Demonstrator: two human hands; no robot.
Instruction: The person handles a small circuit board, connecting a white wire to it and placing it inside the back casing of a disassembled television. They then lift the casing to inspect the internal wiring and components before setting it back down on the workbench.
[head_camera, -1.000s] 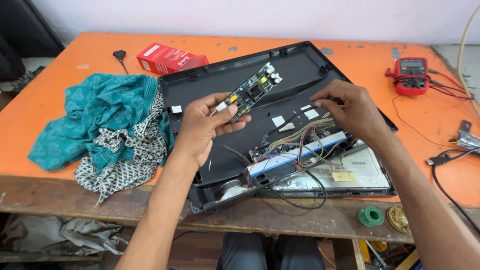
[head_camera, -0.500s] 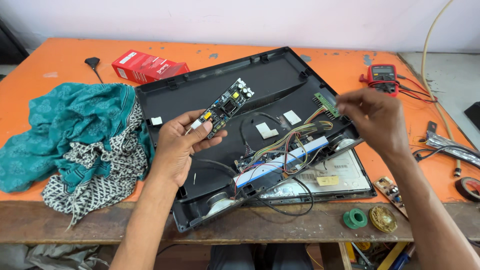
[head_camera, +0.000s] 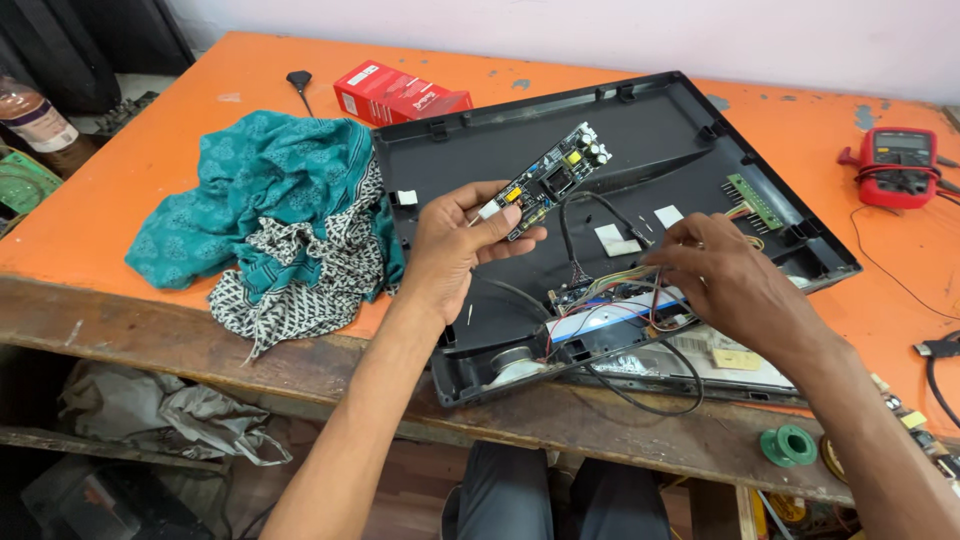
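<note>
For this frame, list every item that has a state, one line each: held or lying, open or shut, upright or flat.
Left hand: grip shut on the narrow circuit board.
Narrow circuit board: lifted above the shell, tilted.
Right hand: fingers in the coloured wires.
Black back shell: open, inside up, flat on the orange table.
Red multimeter: lying flat.
Red box: shut, lying flat.
Teal cloth: crumpled.

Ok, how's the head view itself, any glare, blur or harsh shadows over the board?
Head view: soft, even light; the circuit board in the left hand is sharp; right hand shows no obvious blur; only faint shadows on the black back cover; no glare.
</note>
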